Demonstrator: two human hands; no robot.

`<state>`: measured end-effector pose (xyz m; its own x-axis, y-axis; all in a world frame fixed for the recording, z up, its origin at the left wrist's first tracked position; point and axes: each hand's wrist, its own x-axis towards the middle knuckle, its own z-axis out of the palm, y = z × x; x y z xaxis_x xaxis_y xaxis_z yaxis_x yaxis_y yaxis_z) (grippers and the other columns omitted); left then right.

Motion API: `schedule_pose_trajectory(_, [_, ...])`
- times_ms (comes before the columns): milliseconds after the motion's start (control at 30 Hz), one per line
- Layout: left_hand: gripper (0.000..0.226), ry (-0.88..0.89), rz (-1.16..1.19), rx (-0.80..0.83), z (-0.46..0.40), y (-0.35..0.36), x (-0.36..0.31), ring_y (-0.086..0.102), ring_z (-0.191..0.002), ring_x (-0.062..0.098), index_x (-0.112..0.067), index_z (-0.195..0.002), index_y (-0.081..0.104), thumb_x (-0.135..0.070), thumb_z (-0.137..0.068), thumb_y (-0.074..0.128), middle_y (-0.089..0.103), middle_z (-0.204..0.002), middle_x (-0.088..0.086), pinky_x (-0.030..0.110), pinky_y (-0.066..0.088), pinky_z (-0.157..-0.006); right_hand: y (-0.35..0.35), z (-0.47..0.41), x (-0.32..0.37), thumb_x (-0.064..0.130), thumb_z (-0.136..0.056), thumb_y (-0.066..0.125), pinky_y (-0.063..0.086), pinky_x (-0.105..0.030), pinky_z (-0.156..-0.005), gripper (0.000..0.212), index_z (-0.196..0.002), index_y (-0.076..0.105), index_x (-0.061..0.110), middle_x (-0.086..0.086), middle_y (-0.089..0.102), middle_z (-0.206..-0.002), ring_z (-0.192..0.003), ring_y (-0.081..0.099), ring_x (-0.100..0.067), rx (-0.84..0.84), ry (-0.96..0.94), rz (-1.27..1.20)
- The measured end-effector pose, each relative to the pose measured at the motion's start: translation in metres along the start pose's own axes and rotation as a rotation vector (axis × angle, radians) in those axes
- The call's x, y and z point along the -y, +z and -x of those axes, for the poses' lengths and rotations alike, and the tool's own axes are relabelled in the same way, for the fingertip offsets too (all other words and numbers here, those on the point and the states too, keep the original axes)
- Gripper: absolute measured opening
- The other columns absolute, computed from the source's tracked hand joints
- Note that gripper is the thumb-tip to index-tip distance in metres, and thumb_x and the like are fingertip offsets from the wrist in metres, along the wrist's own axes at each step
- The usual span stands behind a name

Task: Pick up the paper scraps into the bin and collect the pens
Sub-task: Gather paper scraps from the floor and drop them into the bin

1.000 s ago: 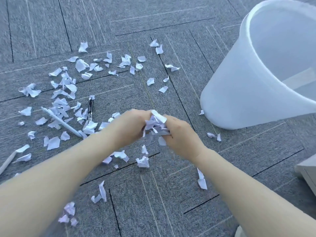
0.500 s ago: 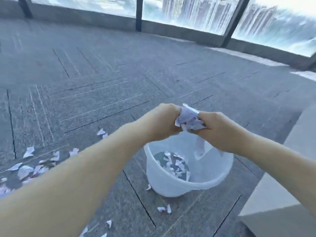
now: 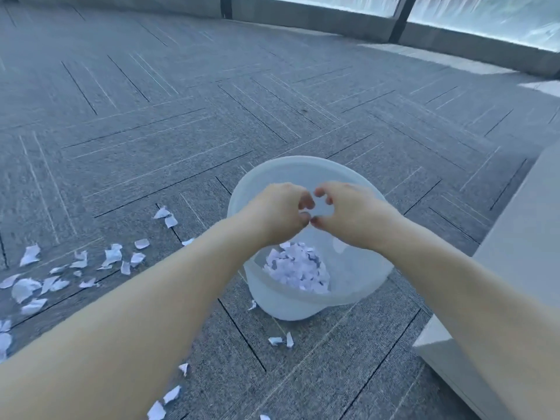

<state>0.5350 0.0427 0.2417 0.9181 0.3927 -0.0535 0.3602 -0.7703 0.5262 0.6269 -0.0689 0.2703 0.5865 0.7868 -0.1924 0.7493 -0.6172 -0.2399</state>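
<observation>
1. Both hands hung over the mouth of the translucent bin (image 3: pixel 306 307), just right of the frame's centre. The left hand (image 3: pixel 277 212) and the right hand (image 3: pixel 348 215) sat knuckle to knuckle, their fingertips almost meeting.

2. The fingers of both hands were loosely curled and held nothing that showed; no paper was visible between them.

3. A heap of paper scraps (image 3: pixel 298 268) lay inside the bin, on the bottom, directly under the hands. The step in hand looked like the drop into the bin, with that load already released.

4. Much remained on the carpet floor (image 3: pixel 181 116). A scatter of loose scraps (image 3: pixel 75 268) spread across the left edge of the frame, two small pieces (image 3: pixel 281 340) lay just below the bin, and a few more (image 3: pixel 169 398) sat near the bottom edge.

5. No pens were in view, so that half of the task could not be judged from here.

6. The next move would likely call for swinging back toward the left-hand scatter, sweeping the flat pieces together and pinching them firmly, since thin paper on carpet pile would be hard to lift singly.
</observation>
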Motion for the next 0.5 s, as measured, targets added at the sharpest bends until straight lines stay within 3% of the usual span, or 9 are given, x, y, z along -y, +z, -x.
schedule_pose_trajectory(67, [0.021, 0.125, 0.116, -0.245, 0.022, -0.012, 0.007, 0.061, -0.09, 0.023, -0.017, -0.097, 0.07, -0.011, -0.087, 0.052, 0.068, -0.096, 0.005, 0.036, 0.048, -0.08, -0.008, 0.009, 0.024, 0.029, -0.091, 0.056, 0.046, -0.032, -0.08, 0.025, -0.114, 0.062, 0.022, 0.0, 0.067, -0.11, -0.1, 0.06, -0.022, -0.25, -0.102, -0.082])
schedule_pose_trajectory(133, [0.019, 0.201, 0.233, -0.505, 0.048, -0.021, 0.025, 0.06, -0.074, 0.018, -0.014, -0.088, 0.069, -0.008, -0.084, 0.052, 0.064, -0.082, -0.001, 0.03, 0.049, -0.069, -0.012, 0.021, 0.054, 0.024, -0.089, 0.054, 0.048, -0.033, -0.073, 0.014, -0.096, 0.066, 0.021, 0.002, 0.069, -0.09, -0.083, 0.061, -0.02, -0.405, -0.237, -0.177])
schedule_pose_trajectory(200, [0.015, 0.122, 0.279, -0.699, 0.074, -0.02, 0.05, 0.055, -0.064, 0.012, -0.016, -0.085, 0.066, -0.011, -0.085, 0.052, 0.06, -0.078, -0.005, 0.024, 0.045, -0.061, -0.006, 0.031, 0.084, 0.022, -0.088, 0.054, 0.047, -0.036, -0.069, 0.013, -0.085, 0.066, 0.018, 0.002, 0.067, -0.078, -0.072, 0.058, -0.019, -0.46, -0.387, -0.23])
schedule_pose_trajectory(267, [0.014, -0.026, 0.304, -0.788, 0.1, -0.008, 0.077, 0.049, -0.061, 0.012, -0.018, -0.079, 0.06, -0.011, -0.087, 0.051, 0.055, -0.072, -0.009, 0.024, 0.039, -0.057, 0.015, 0.04, 0.11, 0.019, -0.086, 0.052, 0.047, -0.039, -0.063, 0.013, -0.079, 0.063, 0.013, 0.003, 0.062, -0.07, -0.066, 0.055, -0.021, -0.444, -0.532, -0.271])
schedule_pose_trajectory(333, [0.019, -0.199, 0.279, -0.718, 0.121, 0.016, 0.104, 0.044, -0.058, 0.015, -0.019, -0.07, 0.05, -0.009, -0.087, 0.048, 0.05, -0.065, -0.007, 0.03, 0.035, -0.052, 0.047, 0.052, 0.129, 0.016, -0.085, 0.052, 0.044, -0.038, -0.055, 0.012, -0.074, 0.057, 0.013, 0.004, 0.052, -0.064, -0.062, 0.05, -0.023, -0.352, -0.635, -0.301])
schedule_pose_trajectory(367, [0.023, -0.291, 0.23, -0.606, 0.132, 0.03, 0.116, 0.043, -0.058, 0.017, -0.019, -0.066, 0.045, -0.007, -0.085, 0.047, 0.047, -0.063, -0.005, 0.031, 0.033, -0.05, 0.065, 0.058, 0.135, 0.015, -0.084, 0.052, 0.041, -0.036, -0.053, 0.012, -0.073, 0.054, 0.014, 0.004, 0.05, -0.063, -0.06, 0.048, -0.024, -0.302, -0.671, -0.301])
schedule_pose_trajectory(433, [0.02, -0.401, 0.109, -0.285, 0.149, 0.064, 0.141, 0.054, -0.066, 0.026, -0.017, -0.066, 0.047, -0.008, -0.084, 0.043, 0.053, -0.067, -0.001, 0.032, 0.035, -0.053, 0.105, 0.07, 0.135, 0.015, -0.086, 0.051, 0.04, -0.034, -0.054, 0.011, -0.076, 0.055, 0.013, -0.001, 0.056, -0.066, -0.062, 0.052, -0.029, -0.189, -0.682, -0.261])
schedule_pose_trajectory(500, [0.016, -0.407, 0.082, -0.006, 0.163, 0.094, 0.156, 0.06, -0.079, 0.031, -0.012, -0.075, 0.055, -0.015, -0.083, 0.042, 0.06, -0.08, 0.007, 0.037, 0.047, -0.061, 0.146, 0.081, 0.125, 0.017, -0.087, 0.049, 0.044, -0.037, -0.056, 0.012, -0.084, 0.059, 0.011, -0.007, 0.063, -0.075, -0.069, 0.058, -0.033, -0.089, -0.632, -0.214])
